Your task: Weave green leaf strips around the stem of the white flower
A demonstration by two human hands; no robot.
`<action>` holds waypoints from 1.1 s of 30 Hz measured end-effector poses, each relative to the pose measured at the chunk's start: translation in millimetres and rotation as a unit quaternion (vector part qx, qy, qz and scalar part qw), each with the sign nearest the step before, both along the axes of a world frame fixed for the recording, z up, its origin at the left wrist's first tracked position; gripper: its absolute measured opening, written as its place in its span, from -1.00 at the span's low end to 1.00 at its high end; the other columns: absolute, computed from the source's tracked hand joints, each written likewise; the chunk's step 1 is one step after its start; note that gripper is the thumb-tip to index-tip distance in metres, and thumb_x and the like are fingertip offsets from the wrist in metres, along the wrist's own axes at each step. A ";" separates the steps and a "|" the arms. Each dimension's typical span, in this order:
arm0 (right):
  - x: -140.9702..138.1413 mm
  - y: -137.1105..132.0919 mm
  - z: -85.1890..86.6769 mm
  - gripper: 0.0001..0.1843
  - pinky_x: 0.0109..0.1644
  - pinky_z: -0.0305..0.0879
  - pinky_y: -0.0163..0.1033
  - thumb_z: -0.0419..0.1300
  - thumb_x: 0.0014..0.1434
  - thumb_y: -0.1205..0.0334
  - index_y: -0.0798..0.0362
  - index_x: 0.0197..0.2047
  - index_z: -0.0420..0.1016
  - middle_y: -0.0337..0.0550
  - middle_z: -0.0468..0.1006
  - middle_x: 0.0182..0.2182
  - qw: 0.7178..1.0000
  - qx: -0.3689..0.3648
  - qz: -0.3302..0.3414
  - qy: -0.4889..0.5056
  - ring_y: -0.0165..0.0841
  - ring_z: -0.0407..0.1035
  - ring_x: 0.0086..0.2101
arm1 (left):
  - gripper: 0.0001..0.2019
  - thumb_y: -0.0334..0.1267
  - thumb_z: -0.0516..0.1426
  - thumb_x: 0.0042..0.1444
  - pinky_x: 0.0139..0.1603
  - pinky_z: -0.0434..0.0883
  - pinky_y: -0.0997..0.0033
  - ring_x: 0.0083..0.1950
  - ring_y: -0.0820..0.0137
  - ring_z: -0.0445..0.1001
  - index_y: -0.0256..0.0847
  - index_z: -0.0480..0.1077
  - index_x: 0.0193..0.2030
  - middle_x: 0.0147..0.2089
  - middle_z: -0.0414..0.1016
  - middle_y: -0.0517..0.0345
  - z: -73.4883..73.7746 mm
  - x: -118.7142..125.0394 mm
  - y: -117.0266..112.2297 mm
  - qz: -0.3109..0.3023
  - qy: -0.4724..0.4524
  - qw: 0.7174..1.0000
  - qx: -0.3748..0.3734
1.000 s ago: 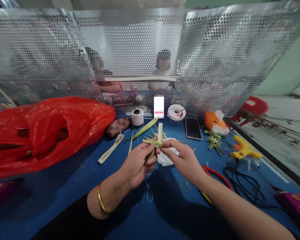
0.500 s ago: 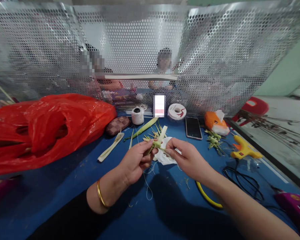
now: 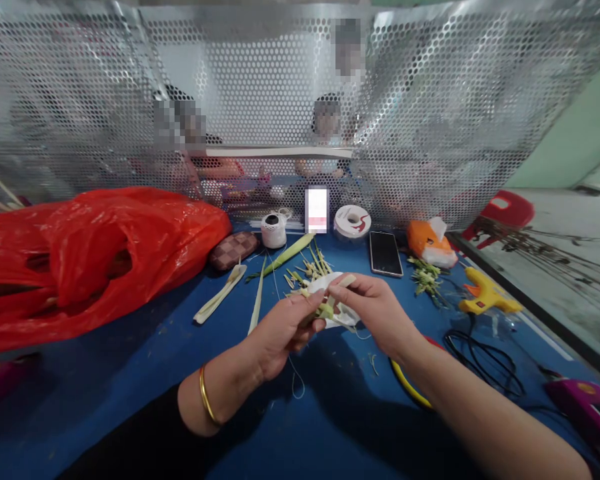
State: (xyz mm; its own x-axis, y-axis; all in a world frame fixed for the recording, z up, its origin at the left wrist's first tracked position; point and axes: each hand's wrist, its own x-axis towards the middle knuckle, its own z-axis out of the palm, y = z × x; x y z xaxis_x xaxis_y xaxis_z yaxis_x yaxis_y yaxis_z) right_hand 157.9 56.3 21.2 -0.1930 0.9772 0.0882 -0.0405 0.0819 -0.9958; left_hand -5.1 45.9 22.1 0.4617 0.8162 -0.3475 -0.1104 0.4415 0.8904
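Both my hands meet over the middle of the blue table (image 3: 130,373). My left hand (image 3: 283,330), with a gold bangle on the wrist, is closed around a small folded piece of green leaf strips (image 3: 326,309). My right hand (image 3: 375,310) pinches a pale strip of the same leaf piece from the right. A thin white thread (image 3: 296,377) hangs below my left hand. Just behind the hands lie a white cloth (image 3: 343,319) and several cut leaf scraps (image 3: 310,267).
A red plastic bag (image 3: 90,253) fills the left side. Along the perforated metal screen (image 3: 430,120) stand a thread spool (image 3: 273,230), tape roll (image 3: 353,222), phone (image 3: 385,253) and orange tissue pack (image 3: 429,243). A yellow glue gun (image 3: 485,295) and black cable (image 3: 485,363) lie right. People sit behind the screen.
The leaf piece was turned and brought lower; its upright strip now lies folded toward my right hand, which has closed in on it.
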 end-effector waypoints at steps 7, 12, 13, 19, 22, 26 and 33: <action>-0.3 -0.5 -8.7 -0.79 -0.54 0.14 -0.31 0.27 0.05 0.14 0.05 -0.52 0.45 -0.28 0.40 -0.60 0.998 0.008 -0.051 -0.019 -0.46 0.20 -0.60 | -0.68 -0.01 0.15 0.10 -0.60 -0.25 0.45 -0.62 0.59 -0.19 -0.27 0.49 -0.30 -0.62 0.01 0.40 1.6 0.5 -2.0 -0.051 0.058 0.996 0.038; 0.2 1.3 -7.8 -0.82 -0.51 0.21 -0.31 0.26 0.06 0.18 0.05 -0.50 0.45 -0.28 0.42 -0.55 0.997 0.025 -0.024 -0.069 -0.46 0.25 -0.57 | -0.66 0.00 0.14 0.08 -0.58 -0.25 0.42 -0.62 0.58 -0.19 -0.29 0.49 -0.30 -0.63 -0.04 0.42 0.4 1.2 -2.9 -0.080 0.090 0.992 0.026; 0.1 1.5 -7.3 -0.85 -0.52 0.22 -0.32 0.25 0.06 0.17 0.05 -0.46 0.47 -0.28 0.42 -0.55 0.997 0.013 -0.003 -0.075 -0.46 0.26 -0.58 | -0.66 0.00 0.14 0.08 -0.58 -0.25 0.41 -0.62 0.58 -0.19 -0.29 0.47 -0.31 -0.63 -0.05 0.43 -0.1 1.8 -3.3 -0.085 0.093 0.992 0.022; -3.2 -1.2 -7.1 -0.87 -0.62 0.22 -0.38 0.26 0.02 0.18 0.06 -0.46 0.51 -0.28 0.45 -0.59 0.992 -0.048 0.071 -0.094 -0.49 0.26 -0.62 | -0.73 -0.06 0.16 0.02 -0.57 -0.23 0.40 -0.61 0.57 -0.17 -0.18 0.24 -0.47 -0.63 -0.02 0.44 -5.1 5.3 -6.2 -0.083 0.109 0.991 0.011; -5.9 -3.7 -6.8 -0.88 -0.69 0.18 -0.41 0.29 -0.03 0.21 0.06 -0.49 0.46 -0.33 0.40 -0.65 0.991 -0.088 0.073 -0.062 -0.51 0.23 -0.68 | -0.73 -0.04 0.15 0.03 -0.55 -0.23 0.39 -0.60 0.56 -0.17 -0.22 0.34 -0.43 -0.63 -0.04 0.43 -5.9 5.9 -7.9 -0.108 0.118 0.987 0.018; -8.8 -6.8 -4.4 -0.78 -0.80 0.06 -0.45 0.31 -0.03 0.11 0.05 -0.49 0.39 -0.38 0.34 -0.66 0.990 -0.128 0.058 0.014 -0.54 0.16 -0.73 | -0.52 0.13 0.02 0.12 -0.52 -0.22 0.37 -0.57 0.51 -0.17 -0.28 0.51 -0.33 -0.62 -0.07 0.39 -4.2 6.4 -9.6 -0.139 0.100 0.984 0.049; -13.0 -13.5 -2.1 -0.72 -0.86 -0.18 -0.42 0.32 -0.06 0.04 0.04 -0.45 0.38 -0.44 0.25 -0.70 0.986 -0.149 0.001 0.072 -0.60 -0.05 -0.82 | -0.54 0.14 0.07 0.08 -0.51 -0.14 0.40 -0.56 0.52 -0.10 -0.27 0.46 -0.46 -0.62 0.00 0.35 0.3 8.2 -12.8 -0.148 0.093 0.983 0.064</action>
State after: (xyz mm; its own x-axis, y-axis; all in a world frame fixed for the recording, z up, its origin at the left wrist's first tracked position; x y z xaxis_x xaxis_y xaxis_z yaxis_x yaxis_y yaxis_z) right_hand 144.9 42.8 19.1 -0.2019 0.9635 -0.1759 -0.1828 -0.2135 -0.9597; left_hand 3.0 33.0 22.5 0.6238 0.6983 -0.3512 0.1755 0.3128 0.9335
